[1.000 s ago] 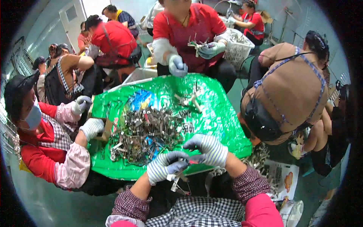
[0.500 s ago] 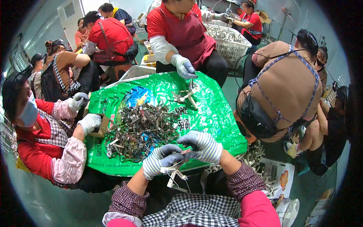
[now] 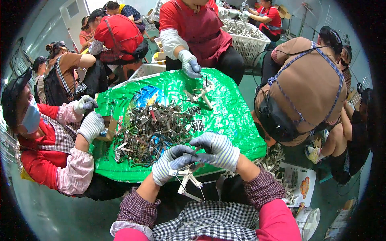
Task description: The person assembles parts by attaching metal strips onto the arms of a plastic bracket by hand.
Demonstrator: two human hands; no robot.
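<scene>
Green sheeting covers the table, and at its near edge two striped gloves meet. The left hand is clamped, thumb against fingers, on a white frame of thin arms, which hangs tilted below it, above the lap and the checked apron. The right hand comes in beside it with fingers and thumb bent to the same spot; whether they are closed on anything cannot be told, as the fingertips overlap there. Just beyond the left hand lies a heap of dark metal strips. More white frames lie toward the far side, under a co-worker's gloved hand. On the left, another co-worker's gloves are near a brown box. A white basket of pale parts stands behind.
</scene>
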